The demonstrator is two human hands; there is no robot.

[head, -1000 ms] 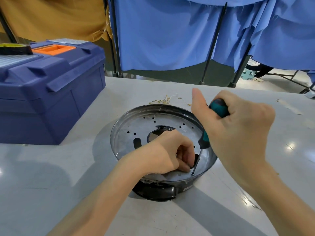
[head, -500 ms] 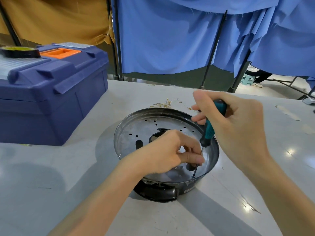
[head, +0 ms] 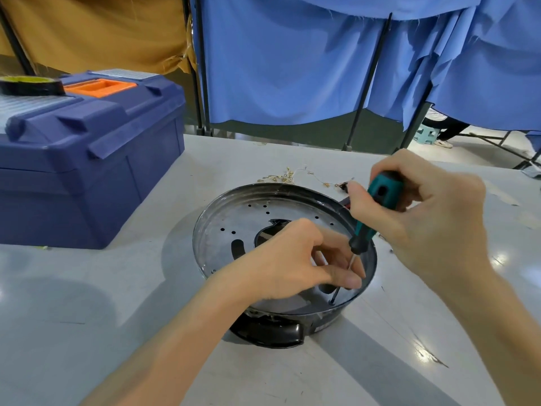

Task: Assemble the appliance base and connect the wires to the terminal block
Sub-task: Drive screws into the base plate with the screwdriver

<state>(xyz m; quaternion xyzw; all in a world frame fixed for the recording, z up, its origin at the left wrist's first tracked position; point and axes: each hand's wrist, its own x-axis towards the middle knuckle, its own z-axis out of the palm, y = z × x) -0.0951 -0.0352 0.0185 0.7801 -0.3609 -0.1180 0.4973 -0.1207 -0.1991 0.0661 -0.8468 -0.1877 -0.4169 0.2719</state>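
grey counter: our right grip clasps a teal-handled steel screwdriver, tip slanting towards us into the round perforated metal base; left grip pinches its shaft.

We note the left hand covering the near middle of the appliance base, part of its central cutout hidden. The screwdriver shaft passes behind the left thumb; we cannot tell whether the fingers pinch it. Its tip meets the plate near the rim, any screw there too small to make out. The right hand hides part of the handle. The toolbox and tape roll are cut by the left edge. The brass bits are too small to identify.
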